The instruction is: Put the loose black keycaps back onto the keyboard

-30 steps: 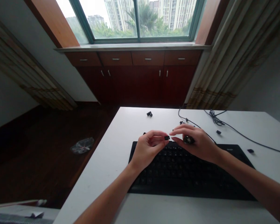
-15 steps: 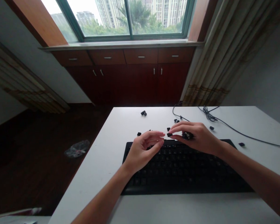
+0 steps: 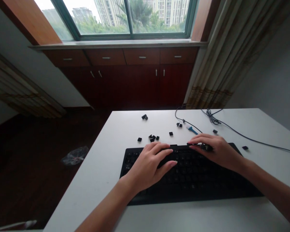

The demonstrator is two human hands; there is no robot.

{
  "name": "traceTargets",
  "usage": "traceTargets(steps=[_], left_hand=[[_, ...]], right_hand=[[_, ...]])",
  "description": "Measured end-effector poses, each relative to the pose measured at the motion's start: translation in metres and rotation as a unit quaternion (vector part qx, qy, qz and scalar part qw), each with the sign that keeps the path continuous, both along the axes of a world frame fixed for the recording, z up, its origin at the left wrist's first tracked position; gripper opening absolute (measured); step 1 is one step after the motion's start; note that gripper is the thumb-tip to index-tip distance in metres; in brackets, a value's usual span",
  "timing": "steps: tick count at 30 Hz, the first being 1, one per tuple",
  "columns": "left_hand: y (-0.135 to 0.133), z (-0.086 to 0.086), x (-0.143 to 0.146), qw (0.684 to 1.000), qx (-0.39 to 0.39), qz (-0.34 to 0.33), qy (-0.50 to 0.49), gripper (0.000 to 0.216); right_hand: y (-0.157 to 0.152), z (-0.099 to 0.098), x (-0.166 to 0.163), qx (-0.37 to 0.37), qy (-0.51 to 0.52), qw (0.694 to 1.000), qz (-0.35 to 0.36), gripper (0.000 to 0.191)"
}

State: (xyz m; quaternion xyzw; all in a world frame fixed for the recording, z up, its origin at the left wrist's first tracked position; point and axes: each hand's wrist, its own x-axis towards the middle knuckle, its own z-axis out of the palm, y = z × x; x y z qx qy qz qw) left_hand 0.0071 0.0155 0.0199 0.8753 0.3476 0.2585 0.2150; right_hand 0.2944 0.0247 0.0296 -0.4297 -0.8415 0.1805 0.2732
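**Right hand closed on a dark object at the keyboard**

My right hand (image 3: 216, 152) was curled shut on a small dark object (image 3: 206, 147), too blurred to identify, just over the top edge of the keyboard (image 3: 193, 185). My left hand (image 3: 147, 167) lay open on the keys, holding nothing. Black keycaps (image 3: 152, 138) were scattered on the white table (image 3: 91, 174) beyond the keyboard, near a small blue tool (image 3: 192, 130) and a black cable (image 3: 248, 139).
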Motion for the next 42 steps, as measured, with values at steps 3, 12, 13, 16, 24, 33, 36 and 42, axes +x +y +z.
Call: traceTargets(steps=[3, 12, 13, 16, 24, 33, 36, 42], left_hand=[[-0.002, 0.001, 0.0, 0.997, 0.029, -0.02, 0.075, 0.042], [-0.003, 0.002, 0.002, 0.993, 0.041, -0.021, 0.112, 0.045], [-0.003, 0.002, 0.002, 0.993, 0.04, -0.02, 0.11, 0.045], [-0.004, 0.001, 0.002, 0.994, 0.038, -0.019, 0.104, 0.043], [-0.003, 0.001, 0.003, 0.995, 0.041, -0.018, 0.092, 0.041], [-0.004, 0.0, 0.002, 0.995, 0.033, -0.016, 0.09, 0.041], [-0.004, 0.0, 0.002, 0.995, 0.035, -0.016, 0.091, 0.041], [-0.004, 0.0, 0.003, 0.995, 0.037, -0.014, 0.092, 0.041]], right_hand=[[-0.004, -0.006, -0.002, -0.005, -0.013, 1.0, -0.002, 0.019], [-0.008, -0.009, -0.005, 0.003, -0.047, 0.998, 0.031, 0.017], [-0.008, -0.009, -0.005, 0.004, -0.051, 0.998, 0.034, 0.018], [-0.01, -0.008, -0.004, 0.003, -0.059, 0.997, 0.044, 0.02], [-0.011, -0.014, -0.003, 0.045, -0.067, 0.995, 0.05, 0.025], [-0.009, -0.013, 0.002, 0.037, -0.077, 0.995, 0.058, 0.033], [-0.01, -0.016, 0.003, 0.046, -0.072, 0.995, 0.052, 0.028], [-0.012, -0.023, 0.007, 0.062, -0.086, 0.993, 0.06, 0.038]])
